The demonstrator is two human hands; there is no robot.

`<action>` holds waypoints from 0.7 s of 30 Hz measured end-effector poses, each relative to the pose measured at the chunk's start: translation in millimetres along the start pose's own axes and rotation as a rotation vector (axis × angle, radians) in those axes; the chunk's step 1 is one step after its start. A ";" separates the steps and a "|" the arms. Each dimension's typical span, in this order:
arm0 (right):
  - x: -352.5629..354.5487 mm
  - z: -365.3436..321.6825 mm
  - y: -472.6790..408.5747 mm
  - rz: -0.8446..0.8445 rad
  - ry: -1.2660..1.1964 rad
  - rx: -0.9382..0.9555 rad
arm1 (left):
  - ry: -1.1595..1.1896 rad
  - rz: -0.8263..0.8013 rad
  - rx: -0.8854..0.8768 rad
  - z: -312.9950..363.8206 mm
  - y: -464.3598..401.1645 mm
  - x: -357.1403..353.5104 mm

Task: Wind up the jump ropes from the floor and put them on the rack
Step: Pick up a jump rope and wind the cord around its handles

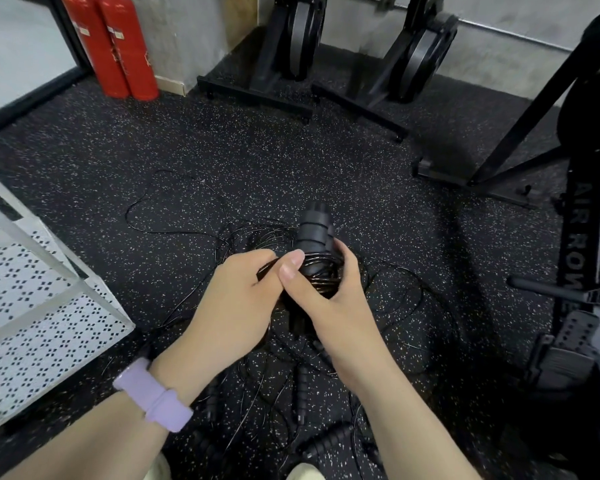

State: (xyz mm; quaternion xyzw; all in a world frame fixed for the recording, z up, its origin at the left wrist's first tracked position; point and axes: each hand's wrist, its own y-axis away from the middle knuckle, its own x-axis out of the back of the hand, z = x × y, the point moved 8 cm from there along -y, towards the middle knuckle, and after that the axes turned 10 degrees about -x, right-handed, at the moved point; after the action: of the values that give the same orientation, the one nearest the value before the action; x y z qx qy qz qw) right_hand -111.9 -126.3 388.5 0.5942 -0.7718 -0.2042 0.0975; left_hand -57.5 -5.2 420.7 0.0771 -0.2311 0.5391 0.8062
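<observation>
A black jump rope (314, 237) stands upright between my hands, its thin cord wound in coils around the ribbed handles. My right hand (326, 306) grips the handles over the coils. My left hand (236, 303) pinches the cord right beside the coils. More thin black cord (174, 230) lies in loose loops on the speckled floor behind my hands. Other jump rope handles (326, 441) and tangled cord lie on the floor below my wrists. The white perforated metal rack (49, 334) stands at the left.
Two red fire extinguishers (118, 50) stand at the back left wall. Black weight-plate stands (291, 46) line the back. A rowing machine (579, 254) fills the right side. Speckled rubber floor (291, 161) stretches between them.
</observation>
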 end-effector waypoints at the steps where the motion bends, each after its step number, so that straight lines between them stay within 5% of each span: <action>1: 1.2 -2.4 -0.1 0.003 -0.007 0.016 | 0.018 -0.011 -0.015 2.0 0.0 0.1; 6: 8.8 -6.8 -4.5 0.021 -0.102 0.028 | 0.108 -0.048 0.001 2.6 -4.1 3.4; 11: 12.5 -0.7 -4.9 0.002 -0.092 -0.020 | -0.228 -0.065 -0.139 9.4 -8.5 19.4; 14: 17.1 -7.1 -4.8 -0.047 -0.159 -0.042 | -0.188 -0.112 -0.127 4.7 -9.2 22.1; 21: -17.9 -8.3 8.1 -0.526 -0.525 -0.156 | 0.102 -0.070 -0.031 -5.8 -18.2 38.4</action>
State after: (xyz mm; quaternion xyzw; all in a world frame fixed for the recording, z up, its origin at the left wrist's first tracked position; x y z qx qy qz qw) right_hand -110.8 -109.2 401.1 0.6904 -0.5736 -0.4257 -0.1143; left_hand -27.4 21.5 435.4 0.0450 -0.1954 0.5103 0.8363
